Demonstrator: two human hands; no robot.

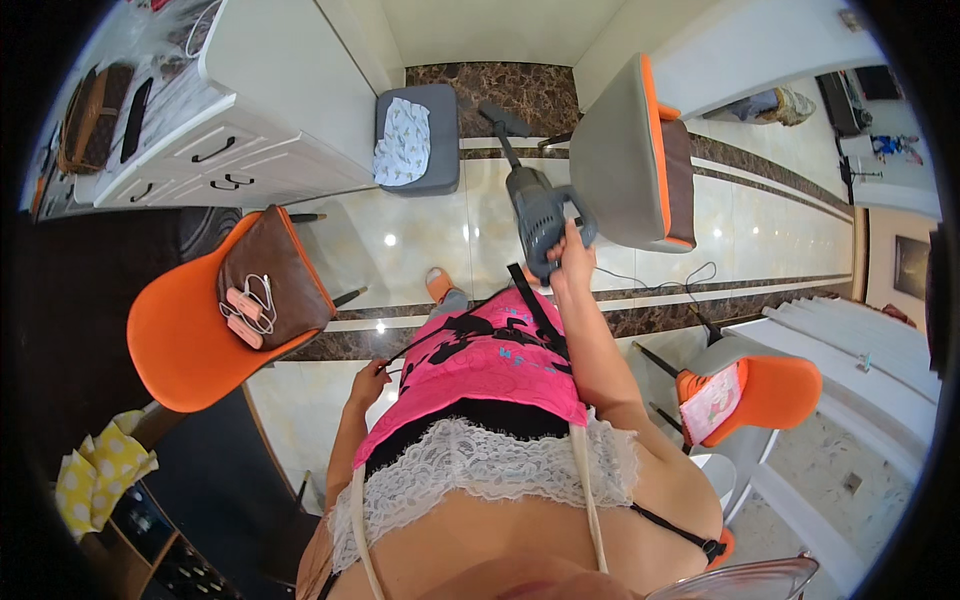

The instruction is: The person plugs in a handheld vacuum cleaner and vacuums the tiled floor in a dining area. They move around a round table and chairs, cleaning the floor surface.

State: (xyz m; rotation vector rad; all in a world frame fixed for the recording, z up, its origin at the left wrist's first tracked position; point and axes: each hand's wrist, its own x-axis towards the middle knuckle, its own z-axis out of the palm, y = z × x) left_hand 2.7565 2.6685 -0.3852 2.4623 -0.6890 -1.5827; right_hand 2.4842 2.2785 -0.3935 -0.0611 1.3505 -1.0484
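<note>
My right hand (574,259) grips the rear loop handle of a grey stick vacuum cleaner (534,210). Its tube slants down to a dark floor head (504,118), which rests on the brown marble strip between a grey stool and a chair. At my left side, my left hand (369,384) has its fingers curled around a thin dark cord or strap (397,355) that runs along the edge of my pink apron (487,345). A thin power cord (660,286) trails over the tiles on the right.
The grey stool (444,142) bears a patterned cloth (405,142). A grey-and-orange chair (622,165) stands close right of the vacuum. Left are a white cabinet (292,90) and an orange chair (169,330) holding pink corded devices (246,315). Another orange chair (784,397) stands right.
</note>
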